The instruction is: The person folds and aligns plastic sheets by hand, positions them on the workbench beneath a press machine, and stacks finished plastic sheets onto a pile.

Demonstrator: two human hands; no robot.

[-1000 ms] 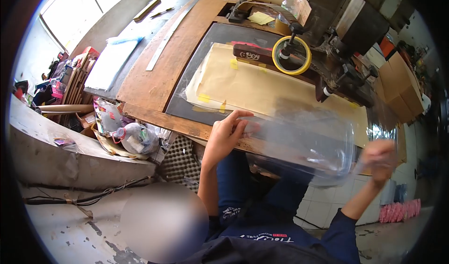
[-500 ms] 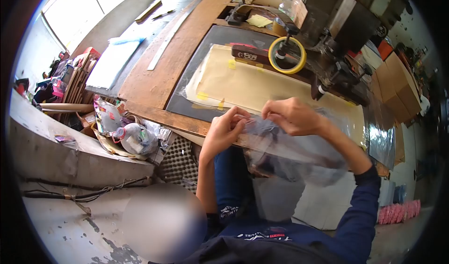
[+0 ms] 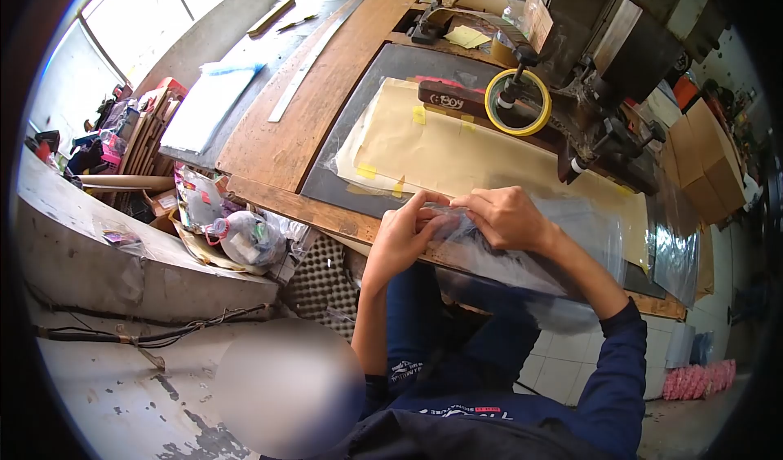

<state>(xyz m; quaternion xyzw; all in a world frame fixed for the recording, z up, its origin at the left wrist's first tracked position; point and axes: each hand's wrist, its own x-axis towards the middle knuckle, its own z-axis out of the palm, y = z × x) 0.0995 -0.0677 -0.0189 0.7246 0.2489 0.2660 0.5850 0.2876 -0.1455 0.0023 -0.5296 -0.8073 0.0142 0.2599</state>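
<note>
From where I stand, the biggest thing here is the brown wooden desk (image 3: 326,93), with a dark, bulky metal machine (image 3: 640,40) rising at its far right. Set on the desk is a flat black board (image 3: 326,184), and on that lie long cream-coloured sheets (image 3: 481,162). A thin, clear plastic sheet (image 3: 522,272) spreads from the person's hands over the desk's near edge, partly across the cream-coloured sheets, its lower part blurred and hanging towards the legs. A brown cardboard box (image 3: 708,154) stands off to the right. Over the cream-coloured sheets runs a long dark bar with white lettering (image 3: 447,99).

The person's right hand (image 3: 510,219) has its fingers pinched on a bunched part of the plastic. Just beside it, the left hand (image 3: 400,240) grips the same gathered end between thumb and fingers. Smaller again, a round yellow ring (image 3: 547,108) shows against the bar, and little yellow tape pieces (image 3: 418,115) dot the cream-coloured sheets.
</note>
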